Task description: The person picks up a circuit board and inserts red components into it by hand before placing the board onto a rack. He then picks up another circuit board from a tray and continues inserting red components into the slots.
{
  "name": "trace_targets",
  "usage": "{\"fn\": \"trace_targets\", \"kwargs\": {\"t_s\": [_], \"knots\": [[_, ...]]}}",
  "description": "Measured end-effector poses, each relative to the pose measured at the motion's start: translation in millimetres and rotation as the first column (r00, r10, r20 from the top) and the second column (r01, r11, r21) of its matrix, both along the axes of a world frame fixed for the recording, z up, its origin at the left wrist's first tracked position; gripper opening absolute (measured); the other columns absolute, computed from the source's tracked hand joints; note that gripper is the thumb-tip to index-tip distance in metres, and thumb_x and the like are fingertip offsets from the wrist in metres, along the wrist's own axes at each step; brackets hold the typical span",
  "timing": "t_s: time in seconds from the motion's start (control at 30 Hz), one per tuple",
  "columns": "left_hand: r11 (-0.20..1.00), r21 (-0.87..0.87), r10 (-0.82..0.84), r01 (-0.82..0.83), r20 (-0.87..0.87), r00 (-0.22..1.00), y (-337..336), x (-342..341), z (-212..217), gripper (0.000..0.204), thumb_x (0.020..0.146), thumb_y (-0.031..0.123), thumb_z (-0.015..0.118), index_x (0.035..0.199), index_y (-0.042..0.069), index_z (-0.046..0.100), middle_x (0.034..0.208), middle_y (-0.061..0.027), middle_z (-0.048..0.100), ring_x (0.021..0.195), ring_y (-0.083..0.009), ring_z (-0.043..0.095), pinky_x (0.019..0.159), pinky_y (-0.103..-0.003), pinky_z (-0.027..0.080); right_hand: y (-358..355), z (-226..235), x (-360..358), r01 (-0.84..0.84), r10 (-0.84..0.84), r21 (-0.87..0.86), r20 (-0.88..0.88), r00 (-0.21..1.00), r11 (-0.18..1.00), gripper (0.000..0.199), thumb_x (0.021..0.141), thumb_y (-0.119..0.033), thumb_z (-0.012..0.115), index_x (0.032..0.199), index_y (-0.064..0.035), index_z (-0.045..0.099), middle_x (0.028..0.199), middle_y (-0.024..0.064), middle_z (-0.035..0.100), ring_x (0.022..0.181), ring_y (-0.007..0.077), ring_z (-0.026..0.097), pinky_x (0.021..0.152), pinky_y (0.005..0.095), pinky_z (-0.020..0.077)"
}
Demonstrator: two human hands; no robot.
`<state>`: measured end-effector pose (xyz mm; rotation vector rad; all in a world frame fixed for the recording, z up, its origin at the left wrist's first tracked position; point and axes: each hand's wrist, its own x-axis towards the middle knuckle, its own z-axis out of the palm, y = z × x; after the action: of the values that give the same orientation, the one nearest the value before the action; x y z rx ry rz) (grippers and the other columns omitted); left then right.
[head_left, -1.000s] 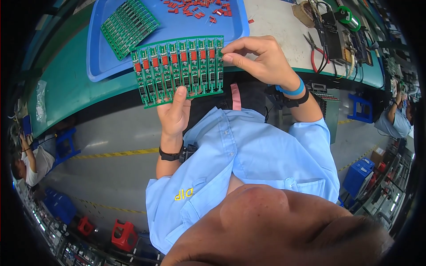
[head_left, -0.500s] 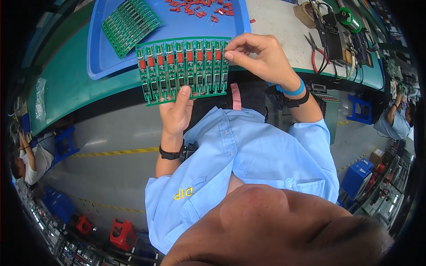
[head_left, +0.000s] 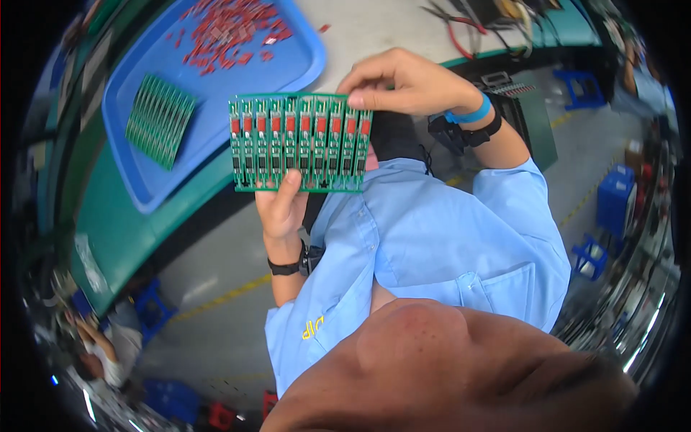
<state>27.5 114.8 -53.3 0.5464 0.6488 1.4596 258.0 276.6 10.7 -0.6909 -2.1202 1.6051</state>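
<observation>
A green circuit board panel (head_left: 296, 144) made of several narrow strips is held up in front of me. Each strip carries a red capacitor-like part near its top and a dark part lower down. My left hand (head_left: 282, 205) grips the panel's lower edge, thumb on the front and fingers behind it. At the top right corner, my right hand (head_left: 392, 83) pinches the panel's edge between thumb and fingers. Beyond the panel, a blue tray (head_left: 122, 147) holds a heap of loose red components (head_left: 234, 32) and other green circuit boards (head_left: 160, 121).
The tray rests on a green-edged bench (head_left: 108, 230). Red-handled pliers (head_left: 461, 36) and cables lie at the far right. A clear plastic bag (head_left: 90, 263) is on the left end of the bench. Blue stools (head_left: 579, 90) and people at work are off to both sides.
The view has turned, so the tray and bench appear shifted left and rotated. The panel now stands apart from the tray's rim in view, and my right hand has shifted slightly inward along its top edge.
</observation>
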Motion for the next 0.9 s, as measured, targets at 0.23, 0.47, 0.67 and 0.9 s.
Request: {"fn": "trace_targets", "kwargs": {"t_s": [0.23, 0.47, 0.67, 0.9], "knots": [[0.927, 0.07, -0.367, 0.369, -0.033, 0.93, 7.4, -75.7, -30.8, 0.058, 0.092, 0.002, 0.059, 0.144, 0.0, 0.035, 0.136, -0.0147, 0.05, 0.124, -0.0251, 0.051, 0.107, -0.043, 0.039, -96.1, -20.4, -23.2, 0.253, -0.276, -0.332, -0.022, 0.961, 0.909, 0.021, 0.093, -0.01, 0.064, 0.107, 0.005, 0.064, 0.088, 0.0032, 0.065, 0.067, 0.0061, 0.056, 0.058, 0.0208, 0.0447], [0.878, 0.244, -0.293, 0.412, -0.407, 0.865, 31.6, -44.6, -40.2, 0.061, 0.091, 0.001, 0.062, 0.145, -0.001, 0.032, 0.136, -0.02, 0.05, 0.108, -0.0223, 0.062, 0.085, -0.032, 0.054, -190.0, -30.2, 48.9, 0.842, -0.85, -0.161, -0.223, 0.477, 0.515, 0.023, 0.095, -0.01, 0.059, 0.114, 0.0035, 0.061, 0.092, 0.0049, 0.066, 0.063, 0.0063, 0.054, 0.054, 0.0208, 0.0437], [0.937, 0.268, -0.032, 0.222, -0.568, 0.822, 41.8, -40.6, -60.7, 0.009, 0.093, 0.006, 0.061, 0.095, -0.002, 0.059, 0.078, -0.0156, 0.062, 0.052, -0.0088, 0.053, 0.048, -0.02, 0.04, -252.4, -54.6, 140.1, 0.978, -0.883, -0.199, -0.446, -0.146, -0.061, 0.028, 0.095, -0.013, 0.062, 0.118, 0.0037, 0.061, 0.092, 0.004, 0.067, 0.069, 0.0071, 0.059, 0.059, 0.0191, 0.0477], [0.672, 0.724, 0.193, 0.157, -0.376, 0.907, 61.1, -39.8, -51.9, 0.042, 0.093, 0.03, 0.066, 0.067, 0.002, 0.048, 0.059, -0.0055, 0.044, 0.051, -0.0148, 0.043, 0.048, -0.025, 0.032, -275.5, -137.7, 212.4, 0.836, -0.809, -0.024, -0.236, -0.538, -0.549, 0.028, 0.089, -0.014, 0.071, 0.108, 0.0061, 0.063, 0.084, 0.0084, 0.068, 0.064, 0.0106, 0.062, 0.057, 0.023, 0.0529]]}}
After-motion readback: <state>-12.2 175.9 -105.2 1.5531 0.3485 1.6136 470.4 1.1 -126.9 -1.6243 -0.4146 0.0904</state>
